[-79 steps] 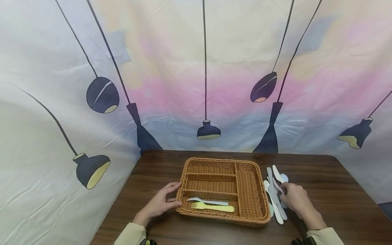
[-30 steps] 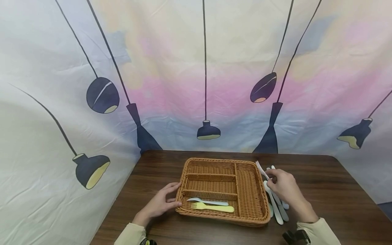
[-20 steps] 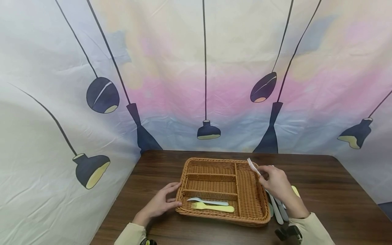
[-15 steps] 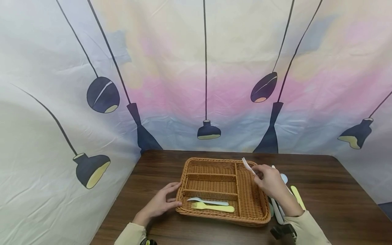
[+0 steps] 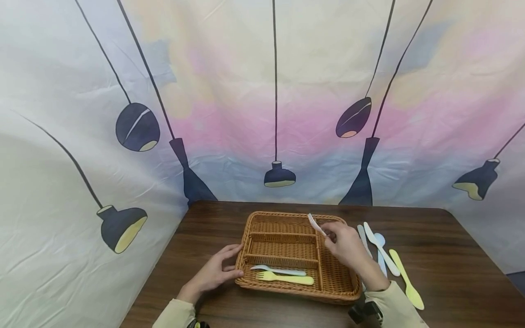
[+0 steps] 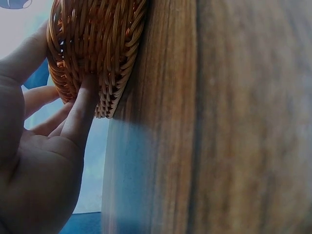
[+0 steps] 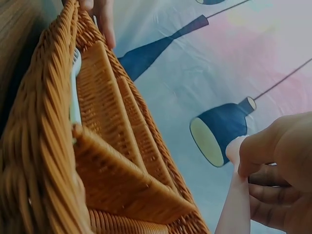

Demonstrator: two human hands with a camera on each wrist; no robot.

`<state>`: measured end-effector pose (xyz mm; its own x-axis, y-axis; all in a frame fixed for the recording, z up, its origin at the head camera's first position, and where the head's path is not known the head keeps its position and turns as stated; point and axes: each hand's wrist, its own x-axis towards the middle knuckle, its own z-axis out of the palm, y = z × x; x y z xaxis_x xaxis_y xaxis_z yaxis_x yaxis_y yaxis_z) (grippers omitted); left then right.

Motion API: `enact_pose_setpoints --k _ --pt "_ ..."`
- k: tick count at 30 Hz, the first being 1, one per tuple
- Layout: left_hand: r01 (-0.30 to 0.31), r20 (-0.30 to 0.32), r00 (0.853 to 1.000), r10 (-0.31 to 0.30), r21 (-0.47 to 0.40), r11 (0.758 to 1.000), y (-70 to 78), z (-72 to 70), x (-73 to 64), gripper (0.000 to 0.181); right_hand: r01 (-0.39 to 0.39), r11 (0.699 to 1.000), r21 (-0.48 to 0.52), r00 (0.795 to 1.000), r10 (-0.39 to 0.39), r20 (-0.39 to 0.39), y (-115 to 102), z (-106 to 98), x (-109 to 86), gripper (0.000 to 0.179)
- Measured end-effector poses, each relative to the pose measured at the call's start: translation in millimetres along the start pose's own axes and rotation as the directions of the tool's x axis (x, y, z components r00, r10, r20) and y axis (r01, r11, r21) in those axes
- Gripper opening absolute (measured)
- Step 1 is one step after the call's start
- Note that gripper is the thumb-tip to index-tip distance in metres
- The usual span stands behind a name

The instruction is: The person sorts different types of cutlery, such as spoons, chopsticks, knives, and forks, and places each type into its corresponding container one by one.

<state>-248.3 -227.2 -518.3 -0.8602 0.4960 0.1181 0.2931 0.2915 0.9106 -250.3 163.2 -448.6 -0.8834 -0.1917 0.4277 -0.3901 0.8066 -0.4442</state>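
Note:
My right hand [image 5: 343, 241] pinches a pale pink fork [image 5: 315, 223] above the wicker basket [image 5: 283, 248], over its long divider, with the tines pointing up and left. In the right wrist view, the fork's handle [image 7: 233, 207] comes down from the thumb and fingers. Fairly straight fingers of my left hand [image 5: 213, 271] rest against the basket's left end; the left wrist view shows them on the woven wall [image 6: 97, 39]. Inside the front compartment lie a pale blue fork [image 5: 283, 270] and a yellow fork [image 5: 285, 278], side by side.
Right of the basket, loose on the brown table [image 5: 459, 255], lie a white knife [image 5: 381, 249], a light blue spoon [image 5: 380, 239], a yellow spoon [image 5: 414, 296] and a grey utensil [image 5: 362, 236]. My right forearm hides part of this pile. A printed cloth [image 5: 229, 91] hangs behind.
The right hand has lifted the pink fork from the pile and carried it left over the basket, uncovering more of the pile. The left hand and the basket have stayed in place.

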Motion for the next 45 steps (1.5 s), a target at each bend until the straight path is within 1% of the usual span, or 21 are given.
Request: enact_pose_setpoints --k 7,14,20,26,36,42,45 --pt "-0.002 0.006 1.000 0.002 0.000 1.000 -0.3 0.2 -1.2 0.075 0.041 0.999 0.023 0.999 -0.041 -0.022 -12.6 11.3 0.1 0.025" --pt "-0.010 0.002 1.000 0.010 0.002 1.000 -1.6 0.0 -1.2 0.076 0.057 0.997 0.050 0.998 -0.057 -0.012 -24.6 19.5 2.8 0.027" --pt "-0.008 0.002 1.000 0.008 0.000 1.000 -1.8 0.2 -1.5 0.076 0.104 0.993 0.059 0.994 -0.103 -0.019 -32.2 25.1 3.2 0.027" --pt "-0.007 0.003 1.000 0.008 -0.010 1.000 -3.7 0.5 -1.7 0.076 0.141 0.985 0.102 0.990 -0.138 -0.038 -42.1 30.7 3.3 0.027" --pt "-0.008 0.008 1.000 0.008 -0.022 1.000 -3.8 1.8 -3.1 0.077 0.209 0.966 0.153 0.978 -0.210 -0.005 -59.8 41.4 3.0 0.026" --pt "-0.016 0.008 1.000 0.016 -0.019 1.000 -2.8 1.3 -1.9 0.076 0.235 0.958 0.163 0.971 -0.237 -0.003 -65.7 47.0 3.5 0.024" --pt "-0.016 0.007 1.000 0.017 -0.027 1.000 -2.1 0.8 -1.3 0.077 0.251 0.956 0.151 0.967 -0.254 -0.001 -68.2 49.7 4.2 0.023"
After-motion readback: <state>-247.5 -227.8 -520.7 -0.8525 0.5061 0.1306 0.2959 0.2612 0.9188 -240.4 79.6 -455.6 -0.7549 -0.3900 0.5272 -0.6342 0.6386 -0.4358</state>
